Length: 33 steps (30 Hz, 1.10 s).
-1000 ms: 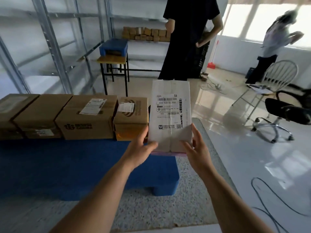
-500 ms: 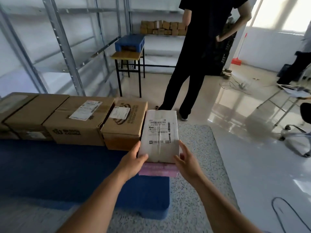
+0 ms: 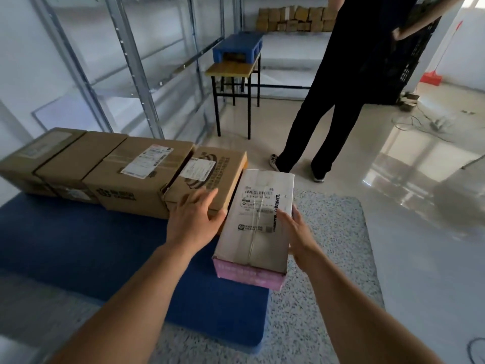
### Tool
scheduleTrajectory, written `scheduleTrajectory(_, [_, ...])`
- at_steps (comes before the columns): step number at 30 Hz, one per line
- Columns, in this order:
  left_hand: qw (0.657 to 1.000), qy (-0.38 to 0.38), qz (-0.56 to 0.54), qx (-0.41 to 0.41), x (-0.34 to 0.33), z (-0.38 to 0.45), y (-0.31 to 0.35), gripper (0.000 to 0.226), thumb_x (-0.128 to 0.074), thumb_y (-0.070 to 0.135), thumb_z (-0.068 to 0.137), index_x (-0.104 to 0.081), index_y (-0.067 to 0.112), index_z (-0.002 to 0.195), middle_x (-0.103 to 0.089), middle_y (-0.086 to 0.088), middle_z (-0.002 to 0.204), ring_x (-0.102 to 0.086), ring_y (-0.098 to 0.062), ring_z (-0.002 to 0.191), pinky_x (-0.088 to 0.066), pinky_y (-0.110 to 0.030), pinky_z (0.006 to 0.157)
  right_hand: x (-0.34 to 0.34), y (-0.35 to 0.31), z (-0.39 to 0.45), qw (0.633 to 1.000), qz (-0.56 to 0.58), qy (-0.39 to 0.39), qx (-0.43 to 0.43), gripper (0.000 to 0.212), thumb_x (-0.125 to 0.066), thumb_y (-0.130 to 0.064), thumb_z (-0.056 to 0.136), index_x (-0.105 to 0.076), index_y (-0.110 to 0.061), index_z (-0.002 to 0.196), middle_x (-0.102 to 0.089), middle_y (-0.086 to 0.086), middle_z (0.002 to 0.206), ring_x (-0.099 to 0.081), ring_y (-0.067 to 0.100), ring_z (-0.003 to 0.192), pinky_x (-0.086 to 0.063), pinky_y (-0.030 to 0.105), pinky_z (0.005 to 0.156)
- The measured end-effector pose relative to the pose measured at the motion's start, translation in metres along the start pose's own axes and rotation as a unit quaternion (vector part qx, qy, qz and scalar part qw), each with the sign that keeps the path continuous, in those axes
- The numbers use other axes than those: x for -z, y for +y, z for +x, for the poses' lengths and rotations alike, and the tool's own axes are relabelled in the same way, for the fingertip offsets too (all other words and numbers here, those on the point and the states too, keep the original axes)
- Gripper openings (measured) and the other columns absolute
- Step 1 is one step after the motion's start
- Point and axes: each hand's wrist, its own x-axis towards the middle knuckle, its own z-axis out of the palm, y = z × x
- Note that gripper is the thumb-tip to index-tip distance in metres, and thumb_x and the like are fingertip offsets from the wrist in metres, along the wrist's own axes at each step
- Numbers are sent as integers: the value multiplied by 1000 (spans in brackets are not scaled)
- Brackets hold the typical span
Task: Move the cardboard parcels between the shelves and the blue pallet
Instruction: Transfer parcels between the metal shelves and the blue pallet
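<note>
A white-topped parcel (image 3: 258, 219) with a pink side lies at the right end of the blue pallet (image 3: 91, 245), its long left side close against the last brown box (image 3: 207, 179) in a row of 4 cardboard boxes along the pallet's far edge. The right hand (image 3: 295, 232) lies on the parcel's right side, its fingers fairly straight over the top edge and label rather than curled round it. The left hand (image 3: 195, 219) is spread, fingers straight, over the near corner of that last brown box, just beside the parcel's left side; whether it touches the parcel cannot be told.

Behind the row stand bare metal shelves (image 3: 131, 61). Just past the parcel, a person in black (image 3: 349, 88) stands on the glossy floor. Further back, a small table (image 3: 232, 72) carries a blue crate (image 3: 237, 48), and small brown boxes (image 3: 294, 18) line a far shelf. The pallet sits on a speckled mat (image 3: 315, 298).
</note>
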Motion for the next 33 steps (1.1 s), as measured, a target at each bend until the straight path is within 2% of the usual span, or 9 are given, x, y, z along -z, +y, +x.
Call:
scheduleTrajectory(3, [996, -70, 53, -1, -4, 12, -9, 59, -36, 57, 92, -26, 33, 146, -17, 4, 156, -12, -18, 143, -18, -42, 113, -1, 4, 13, 1000, 3, 8, 4, 49, -52, -33, 96, -36, -31, 142, -60, 7, 127, -63, 27, 107, -53, 54, 84])
scheduleTrajectory(9, [995, -85, 58, 6, -5, 23, -19, 57, -36, 59, 91, -30, 36, 143, -21, 5, 155, -18, -21, 142, -26, -45, 109, -7, 3, 27, 1000, 7, 5, 18, 41, -50, -31, 96, -44, -31, 136, -66, 1, 118, -67, 20, 99, -58, 38, 69])
scheduleTrajectory(13, [994, -84, 73, -1, -1, 27, -21, 56, -36, 60, 90, -35, 36, 141, -27, 4, 152, -30, -23, 136, -34, -44, 103, -5, 3, 30, 999, -20, 23, -37, 38, -52, -41, 93, -46, -32, 129, -66, 0, 114, -65, 21, 98, -55, 44, 75])
scheduleTrajectory(17, [994, -94, 53, 2, 5, 27, -17, 56, -35, 59, 91, -35, 35, 141, -29, 4, 152, -29, -20, 137, -28, -43, 107, -2, -20, 29, 988, -109, 96, -54, 58, -58, -54, 83, -51, -9, 120, -64, 13, 109, -63, 29, 93, -52, 40, 75])
scheduleTrajectory(21, [996, -72, -21, -41, 12, 22, -6, 55, -31, 57, 93, -39, 29, 140, -37, 3, 148, -29, -17, 138, -26, -40, 111, -11, -66, 25, 931, -310, 189, 24, 69, -42, -70, 84, -52, -13, 122, -61, 14, 108, -58, 31, 99, -48, 44, 89])
scheduleTrajectory(25, [981, -127, -135, -54, 20, 24, 6, 78, -12, 70, 79, -47, 29, 136, -48, 0, 141, -36, -23, 134, -27, -48, 110, -39, -80, 8, 948, -285, 129, 52, 47, -55, -39, 88, -46, -16, 128, -61, 4, 97, -61, 18, 82, -57, 39, 72])
scheduleTrajectory(29, [985, -155, -46, -60, 6, 31, 1, 55, -26, 59, 94, -26, 38, 145, -32, 0, 151, -21, -20, 141, -10, -48, 115, -51, -52, -8, 953, -279, 72, 94, 22, -56, -20, 92, -52, -23, 113, -65, 2, 105, -62, 3, 78, -53, 22, 62])
scheduleTrajectory(31, [985, -158, -31, -58, 1, 34, -2, 54, -31, 54, 95, -21, 38, 146, -28, -1, 153, -18, -19, 142, -9, -48, 115, -51, -39, -14, 971, -215, 43, 93, 34, -54, -17, 94, -43, -23, 125, -63, -3, 107, -64, -2, 75, -51, 15, 58])
scheduleTrajectory(33, [986, -151, -17, -68, -2, 36, -4, 54, -29, 54, 95, -22, 38, 146, -30, -2, 151, -20, -19, 141, -12, -47, 114, -52, -35, -16, 980, -180, 36, 81, 46, -51, -17, 95, -33, -22, 137, -62, 1, 113, -67, 6, 85, -58, 29, 71])
